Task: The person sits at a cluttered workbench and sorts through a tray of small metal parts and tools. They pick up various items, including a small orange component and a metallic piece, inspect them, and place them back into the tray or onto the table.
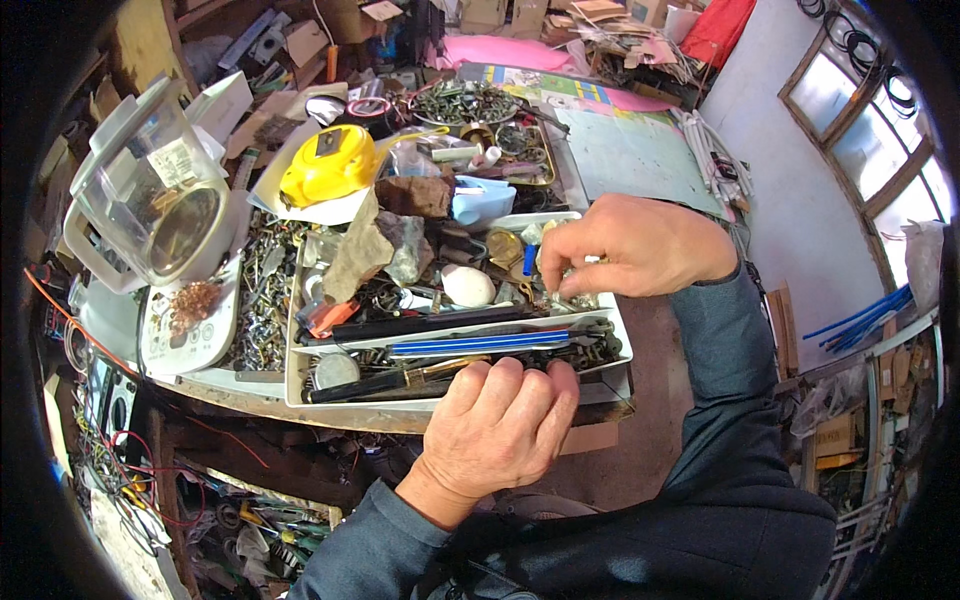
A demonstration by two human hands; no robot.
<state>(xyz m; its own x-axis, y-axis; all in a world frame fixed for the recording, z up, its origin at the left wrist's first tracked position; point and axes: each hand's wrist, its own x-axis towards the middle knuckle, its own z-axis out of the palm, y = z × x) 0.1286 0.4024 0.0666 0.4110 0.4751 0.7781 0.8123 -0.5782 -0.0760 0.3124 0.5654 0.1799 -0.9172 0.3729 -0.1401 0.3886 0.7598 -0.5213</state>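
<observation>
A white plastic tray (294,375) full of small hardware lies on the cluttered bench. My left hand (499,431) rests with curled fingers at its near edge, by the front compartment; the fingertips are hidden, so whether they grip anything does not show. That compartment holds a blue striped pencil-like stick (480,343), a black and gold pen (367,386) and a round metal lid (336,371). My right hand (637,247) reaches in at the right end of the rear compartment, its fingertips down among small parts. Near them are a blue plastic cap (529,259), a brass-coloured disc (504,247) and a white egg-shaped object (468,286).
Behind the tray sit a yellow tape measure (330,161), a light-blue plastic piece (482,201) and a dish of screws (465,101). Left of it are loose screws (262,300), a white scale (191,330) with copper-coloured bits, and a clear plastic container (154,187).
</observation>
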